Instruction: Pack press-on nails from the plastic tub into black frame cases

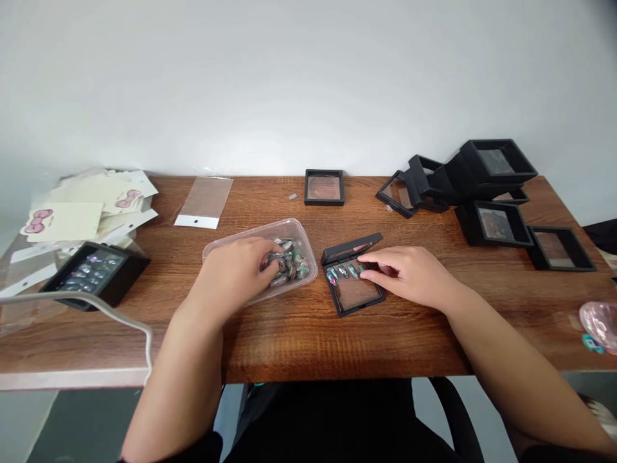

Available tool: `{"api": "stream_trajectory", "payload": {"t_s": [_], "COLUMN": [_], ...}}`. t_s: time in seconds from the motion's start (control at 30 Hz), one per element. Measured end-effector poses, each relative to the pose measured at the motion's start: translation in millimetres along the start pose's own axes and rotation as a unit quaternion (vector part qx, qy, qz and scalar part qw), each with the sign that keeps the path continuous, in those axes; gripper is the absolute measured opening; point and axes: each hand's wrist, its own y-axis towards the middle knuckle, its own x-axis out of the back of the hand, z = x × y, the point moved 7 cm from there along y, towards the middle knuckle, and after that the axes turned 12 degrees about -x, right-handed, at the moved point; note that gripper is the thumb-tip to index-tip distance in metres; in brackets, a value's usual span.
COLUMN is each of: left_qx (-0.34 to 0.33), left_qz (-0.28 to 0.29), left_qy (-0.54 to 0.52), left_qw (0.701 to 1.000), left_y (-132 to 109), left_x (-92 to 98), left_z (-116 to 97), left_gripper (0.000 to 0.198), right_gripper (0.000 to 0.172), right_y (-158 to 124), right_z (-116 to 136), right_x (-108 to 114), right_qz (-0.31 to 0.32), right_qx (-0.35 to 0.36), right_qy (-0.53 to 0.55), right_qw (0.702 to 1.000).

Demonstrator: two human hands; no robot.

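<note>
My left hand reaches into a clear plastic tub that holds a heap of glossy teal and silver press-on nails. Its fingers are curled down with the thumb close to them; what they grip, if anything, is hidden. On the wood, right of the tub, lies an open black display case with a clear film inside and its hinged lid tilted up at the back. Several decorated nails form a row across its upper part. At the right end of that row, my right hand pinches a press-on nail between thumb and forefinger.
Black film frames are piled at the back right, and one frame lies near the wall. At left are cards with pink bows, a filled nail case and a white cable. A clear bag lies behind the tub.
</note>
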Motion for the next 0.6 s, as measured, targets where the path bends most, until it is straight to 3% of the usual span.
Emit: {"api": "stream_trajectory", "payload": {"t_s": [0.37,0.6], "left_qx": [0.001,-0.070], "left_qz": [-0.144,-0.235], "left_qy": [-0.008,-0.055], "left_qw": [0.989,0.968], "left_y": [-10.8,-18.3], "left_x": [25.9,34.0], "left_z": [-3.7,-13.8], "left_gripper": [0.033,0.022], "right_gripper": [0.032,0.032], "right_y": [-0.4,-0.9], "right_z": [1.1,1.1], "right_x": [-1.3,-2.5], "right_qz": [0.000,0.002], "right_qx": [0.006,0.005], "right_qy": [-0.005,-0.003], "right_qw": [1.000,1.000]}}
